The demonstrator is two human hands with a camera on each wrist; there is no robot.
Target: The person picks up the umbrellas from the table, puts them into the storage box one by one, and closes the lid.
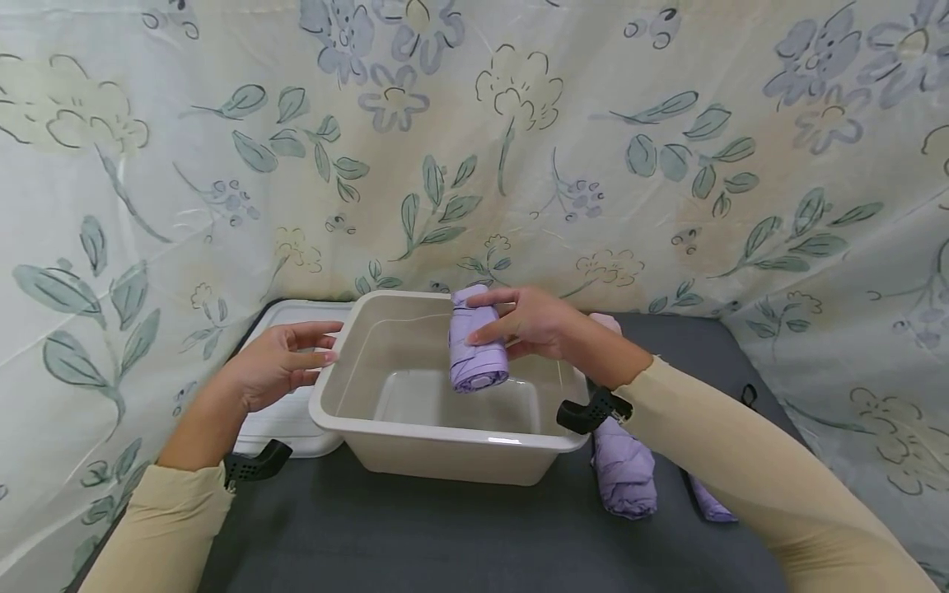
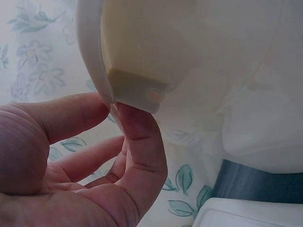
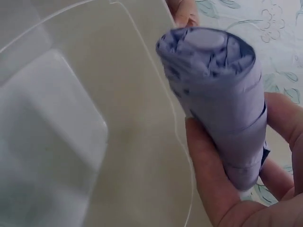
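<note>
Head view: from above and behind both forearms, facing forward and down, far enough back to take in the whole beige tub [image 1: 445, 428], the dark table [image 1: 460, 535] and the flowered curtain [image 1: 667, 165] behind.

Left wrist view: from under the palm, looking up along the left hand [image 2: 80, 175]; very near, tub rim [image 2: 94, 61] just above the fingertips, curtain beyond them.

Right wrist view: from the heel of the right hand [image 3: 246, 184], looking along the fingers and down into the tub; very near, rolled lilac umbrella [image 3: 222, 94] filling the space between thumb and fingers.

Shared by all three: the tub. Shared by head and right wrist views: the umbrella [image 1: 474, 346].
</note>
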